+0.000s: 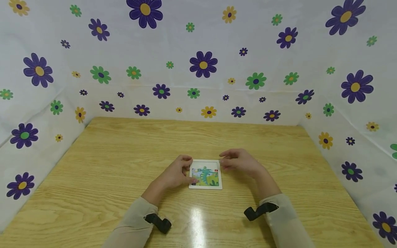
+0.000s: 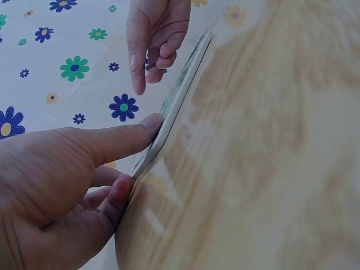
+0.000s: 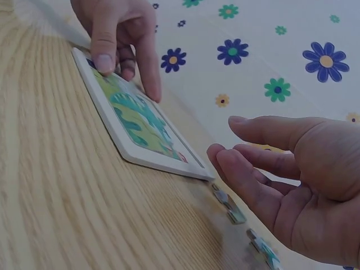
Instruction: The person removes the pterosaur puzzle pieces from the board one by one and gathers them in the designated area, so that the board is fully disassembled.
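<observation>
A jigsaw puzzle with a white frame and a green dinosaur picture lies flat on the table; a pale strip runs along its far side. My left hand holds it at the left edge. In the left wrist view the thumb presses on top, with curled fingers at the frame's edge. My right hand hovers beside the puzzle's far right corner, fingers loosely bent. In the right wrist view a gap shows between its thumb and fingertips, and nothing is between them. Loose puzzle pieces lie on the table near these fingertips.
The wooden table reaches back to a white cloth printed with flowers, which also hangs at both sides. Black straps with small mounts sit on both sleeves.
</observation>
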### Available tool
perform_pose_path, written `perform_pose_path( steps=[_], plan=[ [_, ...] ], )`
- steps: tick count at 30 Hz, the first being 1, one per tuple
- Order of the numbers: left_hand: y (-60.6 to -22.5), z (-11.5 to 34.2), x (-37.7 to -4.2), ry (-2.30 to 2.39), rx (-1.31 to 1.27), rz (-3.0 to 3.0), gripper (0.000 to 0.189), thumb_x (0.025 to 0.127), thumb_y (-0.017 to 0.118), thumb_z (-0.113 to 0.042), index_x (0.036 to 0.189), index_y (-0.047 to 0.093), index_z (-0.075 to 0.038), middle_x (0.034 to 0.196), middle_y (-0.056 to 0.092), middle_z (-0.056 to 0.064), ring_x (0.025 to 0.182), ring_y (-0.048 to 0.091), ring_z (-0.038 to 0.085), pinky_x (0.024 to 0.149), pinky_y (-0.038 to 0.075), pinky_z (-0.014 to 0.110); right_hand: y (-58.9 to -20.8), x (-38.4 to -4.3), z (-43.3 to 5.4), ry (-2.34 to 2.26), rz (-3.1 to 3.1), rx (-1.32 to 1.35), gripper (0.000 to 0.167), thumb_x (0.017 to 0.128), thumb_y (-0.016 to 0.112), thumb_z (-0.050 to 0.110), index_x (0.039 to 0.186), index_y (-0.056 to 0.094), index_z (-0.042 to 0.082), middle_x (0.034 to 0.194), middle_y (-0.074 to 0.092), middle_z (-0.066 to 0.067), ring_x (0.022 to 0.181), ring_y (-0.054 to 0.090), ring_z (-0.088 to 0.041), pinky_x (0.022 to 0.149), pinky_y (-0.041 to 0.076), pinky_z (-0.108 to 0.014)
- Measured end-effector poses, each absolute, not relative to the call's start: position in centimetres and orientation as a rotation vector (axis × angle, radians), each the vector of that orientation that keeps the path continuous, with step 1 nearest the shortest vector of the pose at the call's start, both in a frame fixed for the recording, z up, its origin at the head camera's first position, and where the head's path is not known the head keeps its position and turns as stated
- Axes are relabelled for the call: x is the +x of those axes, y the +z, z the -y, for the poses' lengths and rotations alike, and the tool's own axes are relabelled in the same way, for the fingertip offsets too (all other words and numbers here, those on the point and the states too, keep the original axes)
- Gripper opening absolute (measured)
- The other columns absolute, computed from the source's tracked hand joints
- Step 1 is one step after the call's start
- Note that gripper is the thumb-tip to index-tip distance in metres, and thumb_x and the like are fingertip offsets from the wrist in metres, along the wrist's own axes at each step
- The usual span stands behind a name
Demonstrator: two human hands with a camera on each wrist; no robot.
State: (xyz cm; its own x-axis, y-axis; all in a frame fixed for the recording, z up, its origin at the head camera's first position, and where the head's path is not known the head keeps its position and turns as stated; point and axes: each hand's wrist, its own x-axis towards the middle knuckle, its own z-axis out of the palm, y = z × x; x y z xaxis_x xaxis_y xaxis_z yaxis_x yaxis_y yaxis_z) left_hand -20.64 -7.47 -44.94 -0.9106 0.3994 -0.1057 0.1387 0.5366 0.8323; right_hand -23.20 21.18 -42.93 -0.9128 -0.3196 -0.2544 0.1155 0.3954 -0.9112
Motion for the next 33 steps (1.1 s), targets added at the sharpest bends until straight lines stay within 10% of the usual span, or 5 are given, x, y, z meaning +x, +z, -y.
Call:
perform_pose_path(
  steps=[19,26,33],
  plan=[
    [-44.6,7.9,-20.5,1.301,0.479,-2.48,0.08,0.081,0.085,-0.022,0.146,0.047,0.002,0.152,0.039,0.004,0.098,0.049,0.016,0.078,0.044,0.027,-43.7,-21.6,-15.3,-1.462,-2.168,-0.386,0.036,0.099,0.064,0.017,0.13,0.062,-0.002,0.106,0.064,-0.014,0.087,0.07,-0.017,0.081,0.059,-0.033],
    [-44.4,8.0,-20.6,1.318,0.489,-2.47,0.079,0.082,0.085,-0.02,0.147,0.045,0.003,0.152,0.038,0.004,0.101,0.048,0.017,0.079,0.044,0.029,-43.7,-21.3,-14.4,-1.229,-2.394,-0.594,0.032,0.098,0.065,0.02,0.125,0.069,0.003,0.084,0.064,-0.004,0.065,0.055,-0.009,0.063,0.048,-0.024],
    [-44.8,8.0,-20.6,1.306,0.507,-2.462,0.083,0.082,0.084,-0.022,0.148,0.042,0.004,0.153,0.037,0.005,0.102,0.047,0.017,0.078,0.043,0.027,-43.6,-20.8,-13.9,-1.128,-2.468,-0.596,0.026,0.099,0.063,0.018,0.121,0.07,0.006,0.095,0.066,-0.005,0.063,0.05,-0.01,0.056,0.043,-0.024]
  ],
)
